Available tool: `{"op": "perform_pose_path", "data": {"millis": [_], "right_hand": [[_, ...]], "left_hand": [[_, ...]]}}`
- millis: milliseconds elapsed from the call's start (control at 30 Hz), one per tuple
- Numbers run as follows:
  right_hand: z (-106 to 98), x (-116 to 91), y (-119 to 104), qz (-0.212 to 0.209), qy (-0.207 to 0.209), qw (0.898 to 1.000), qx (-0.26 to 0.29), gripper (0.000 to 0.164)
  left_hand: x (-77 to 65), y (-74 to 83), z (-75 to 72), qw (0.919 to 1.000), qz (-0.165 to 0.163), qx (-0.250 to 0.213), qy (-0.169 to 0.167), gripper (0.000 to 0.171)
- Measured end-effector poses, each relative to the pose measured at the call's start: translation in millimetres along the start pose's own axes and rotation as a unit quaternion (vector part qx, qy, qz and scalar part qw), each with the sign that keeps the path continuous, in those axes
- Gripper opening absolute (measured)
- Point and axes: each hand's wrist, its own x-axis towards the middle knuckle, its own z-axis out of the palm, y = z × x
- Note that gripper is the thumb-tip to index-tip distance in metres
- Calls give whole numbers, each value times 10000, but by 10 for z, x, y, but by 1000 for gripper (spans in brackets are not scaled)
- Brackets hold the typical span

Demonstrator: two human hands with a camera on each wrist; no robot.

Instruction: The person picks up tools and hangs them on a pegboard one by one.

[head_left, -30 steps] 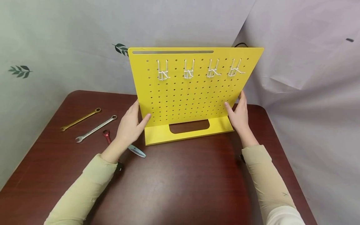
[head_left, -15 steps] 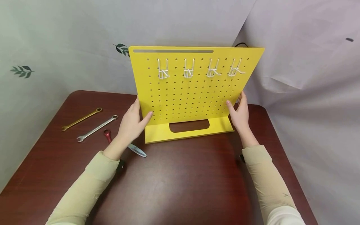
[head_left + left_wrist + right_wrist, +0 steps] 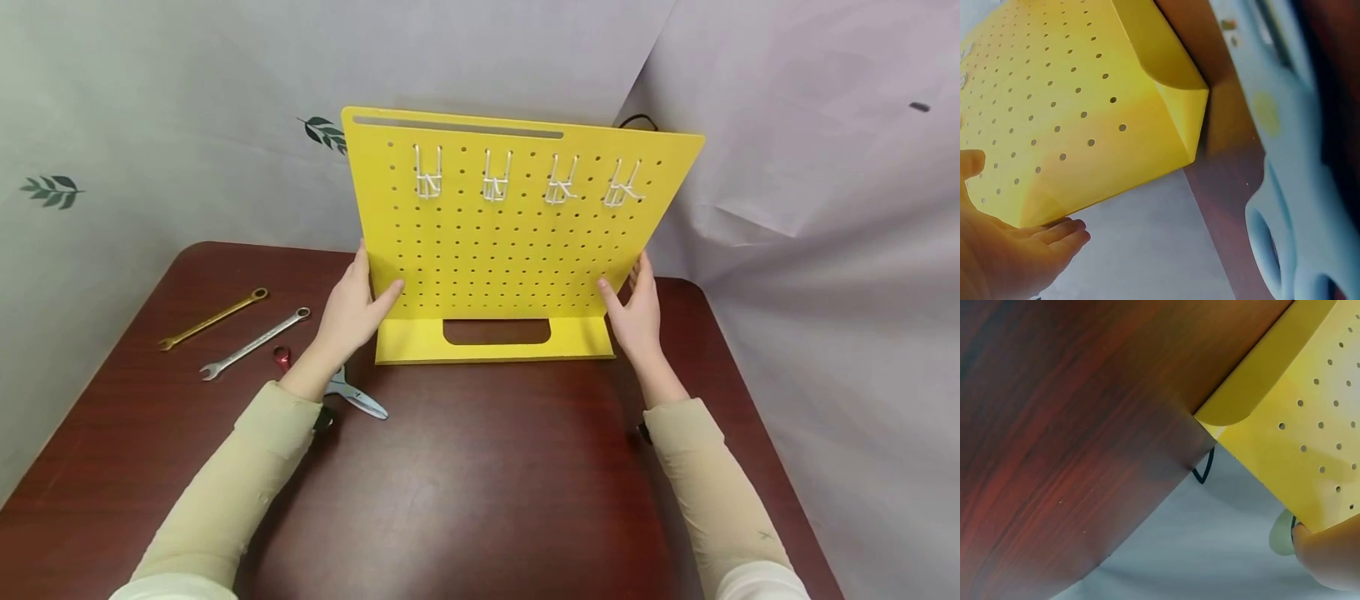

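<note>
A yellow pegboard [image 3: 498,250] stands upright on its flat base [image 3: 411,337] at the back of the table. My left hand [image 3: 348,308] grips its left edge, thumb on the front face and fingers behind. On the opposite edge, my right hand [image 3: 637,321] holds it the same way. The left wrist view shows the left fingers passing behind the board [image 3: 1066,125]. Several white wire hooks [image 3: 429,173] hang in a row near the top. Only part of the right hand [image 3: 1335,553] appears in the right wrist view.
Left of the board lie a gold wrench [image 3: 213,319], a silver wrench [image 3: 255,343] and a red-ended tool [image 3: 282,357], partly behind my left arm. Light-blue scissors [image 3: 362,400] lie under that forearm. Pale cloth [image 3: 480,58] hangs behind the dark wooden table [image 3: 480,483].
The pegboard has turned slightly, its left side going back, so the base's front edge now runs nearly level across the view. Both hands stay on its sides, the left moving back with it.
</note>
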Motion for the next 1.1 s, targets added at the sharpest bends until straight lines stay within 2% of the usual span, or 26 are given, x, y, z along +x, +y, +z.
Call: {"op": "perform_pose_path", "data": {"millis": [133,433,800,1100], "right_hand": [[-36,-31,-22,40,-63,10000,2,87],[-69,-46,-3,106,-138,9998,66,88],[-107,-70,47,-26,-314,9995,33,89],[-178,-47,52,-187,-514,9985,27,92]], "left_hand": [[33,5,16,9999,-44,-149,27,90],[45,-11,56,9997,-159,-154,82,91],[32,7,71,9988,-341,-291,215,90],[1,13,105,9971,-253,-620,370,85]]}}
